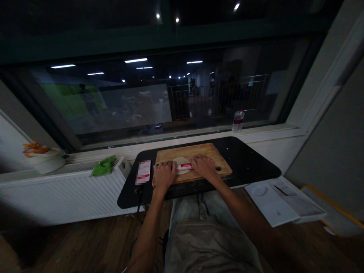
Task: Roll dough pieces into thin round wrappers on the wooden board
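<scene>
A rolling pin (184,167), pale with a red printed band, lies across a round, flat piece of dough (185,160). My left hand (165,172) covers the pin's left end with its fingers curled over it. Over the right end, my right hand (204,165) is closed in the same way, so both ends are hidden. Beneath the dough is a wooden cutting board (206,149) with a dark hole near its right end, on a black table (250,159). Some dough edge shows beyond the pin and some nearer to me.
A pink-and-white phone-like item (143,171), partly blurred, lies left of the board. Further left are a green cloth (104,166) and a white bowl (45,161) on a radiator (71,193). A bottle (238,120) stands on the sill. White boxes (271,203) lie low at right.
</scene>
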